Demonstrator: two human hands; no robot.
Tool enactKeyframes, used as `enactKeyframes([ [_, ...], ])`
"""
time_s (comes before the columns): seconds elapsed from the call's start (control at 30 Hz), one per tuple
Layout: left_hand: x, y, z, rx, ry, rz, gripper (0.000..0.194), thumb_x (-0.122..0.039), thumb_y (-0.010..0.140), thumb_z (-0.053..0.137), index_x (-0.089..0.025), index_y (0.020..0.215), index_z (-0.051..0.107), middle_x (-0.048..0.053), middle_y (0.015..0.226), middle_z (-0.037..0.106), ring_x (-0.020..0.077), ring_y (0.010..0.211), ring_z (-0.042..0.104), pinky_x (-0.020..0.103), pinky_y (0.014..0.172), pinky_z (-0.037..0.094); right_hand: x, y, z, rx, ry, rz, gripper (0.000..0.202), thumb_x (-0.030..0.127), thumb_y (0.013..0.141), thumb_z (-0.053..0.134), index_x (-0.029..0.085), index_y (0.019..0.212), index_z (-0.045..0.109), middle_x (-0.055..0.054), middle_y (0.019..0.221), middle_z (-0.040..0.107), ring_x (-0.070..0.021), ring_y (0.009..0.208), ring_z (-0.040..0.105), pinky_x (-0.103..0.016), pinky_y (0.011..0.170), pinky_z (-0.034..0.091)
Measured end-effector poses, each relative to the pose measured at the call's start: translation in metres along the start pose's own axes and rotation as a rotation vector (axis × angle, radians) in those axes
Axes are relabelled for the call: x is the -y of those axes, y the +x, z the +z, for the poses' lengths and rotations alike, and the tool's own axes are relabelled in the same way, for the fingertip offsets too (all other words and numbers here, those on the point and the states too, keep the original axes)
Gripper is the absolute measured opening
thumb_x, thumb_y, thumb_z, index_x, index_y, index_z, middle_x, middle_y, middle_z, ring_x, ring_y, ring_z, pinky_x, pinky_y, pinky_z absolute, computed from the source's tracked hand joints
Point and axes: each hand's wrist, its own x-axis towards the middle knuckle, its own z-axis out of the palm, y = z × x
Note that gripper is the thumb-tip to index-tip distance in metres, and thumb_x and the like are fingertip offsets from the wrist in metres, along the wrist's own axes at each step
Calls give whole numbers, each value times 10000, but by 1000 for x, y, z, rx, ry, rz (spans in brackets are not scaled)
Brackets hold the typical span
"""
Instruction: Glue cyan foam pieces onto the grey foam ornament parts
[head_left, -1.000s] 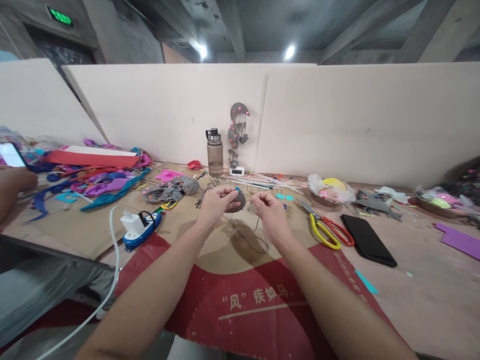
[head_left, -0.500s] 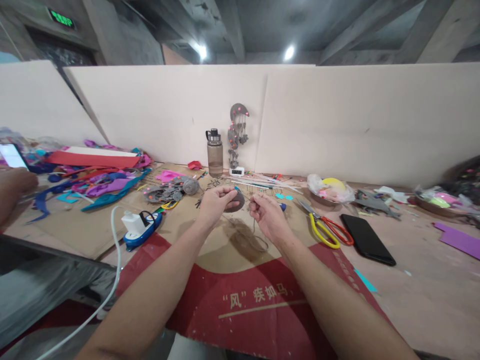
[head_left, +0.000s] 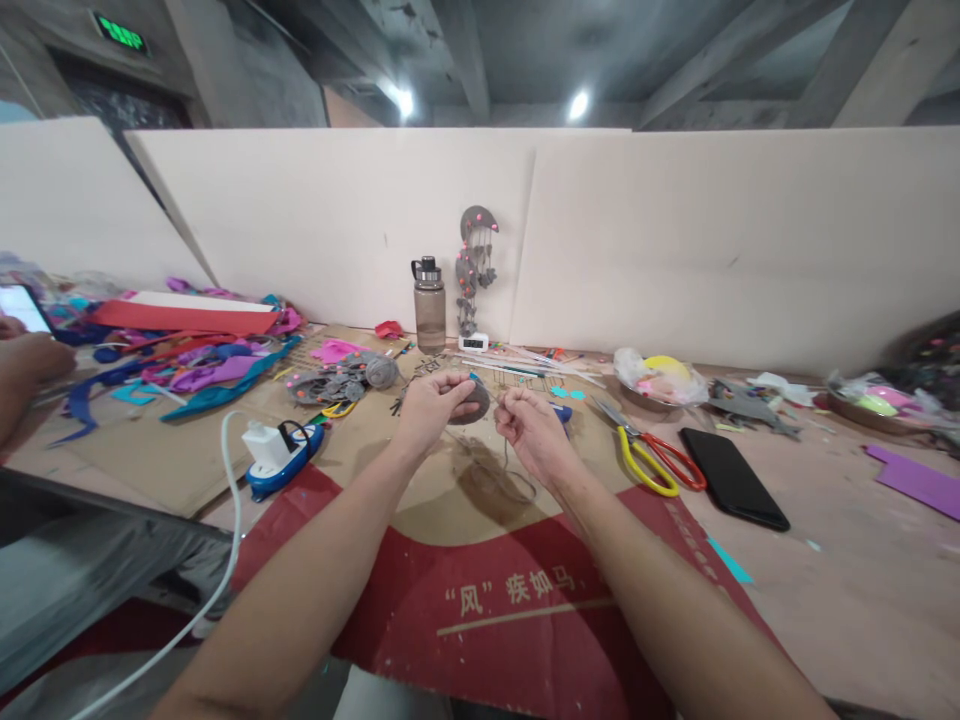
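Note:
My left hand (head_left: pixel 433 408) pinches a small rounded grey felt piece (head_left: pixel 475 406) between thumb and fingers, with a bit of blue at its upper edge. Just to the right, my right hand (head_left: pixel 531 428) is closed in a pinch beside the felt's edge. Grey yarn (head_left: pixel 517 492) trails below this hand and loops over the cardboard; whether the fingertips also grip a needle is too small to tell. Behind them, a grey felt hanging ornament (head_left: pixel 478 222) with pink dots is up against the white board.
Scissors (head_left: pixel 646 455) and a black phone (head_left: pixel 735 478) lie to the right. A water bottle (head_left: pixel 430 312) stands at the back. On the left are a grey yarn ball (head_left: pixel 382 370), a blue power strip (head_left: pixel 287 468) and coloured felt scraps (head_left: pixel 217 368). Another person's hand (head_left: pixel 30 362) is at far left.
My right hand has shifted slightly left, toward the felt piece, and its fingers have curled a little. My left hand keeps its hold on the felt in nearly the same spot.

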Motion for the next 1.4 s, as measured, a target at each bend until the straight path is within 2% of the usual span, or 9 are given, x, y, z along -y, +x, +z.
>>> enactKeyframes([
  [0.43,-1,1,-3,-19,-30,24,384,-394,571,858,-122,801,714,28,773,685,131,715,648,317,745,607,-2,0,0,4,-39,26,305,319,613,757,202,683,484,63,601,413,-74,566,348,-221,511,237],
  [0.6,-1,1,-2,-25,-42,27,370,-385,568,860,-126,789,715,27,761,682,129,701,643,314,723,609,-4,1,-1,-20,-16,24,170,185,602,649,200,696,509,53,624,455,-70,559,366,-219,513,252],
  [0.7,0,1,-2,-26,-41,28,371,-382,567,862,-123,786,712,25,760,678,126,699,640,314,724,609,-5,2,-1,-42,25,-6,170,134,567,597,196,711,530,49,649,486,-62,551,366,-210,504,242],
  [1.0,1,2,-3,-24,-45,23,382,-377,564,866,-121,802,712,25,772,678,124,707,641,303,719,607,-2,0,0,-10,14,-13,312,340,617,791,185,726,544,45,666,498,-63,568,385,-212,485,239],
  [1.4,0,2,-3,-20,-30,25,381,-392,566,862,-124,790,711,25,765,679,125,707,643,300,717,605,-1,1,1,-58,-39,15,308,320,625,767,198,685,491,72,557,443,-55,500,352,-209,471,218],
])
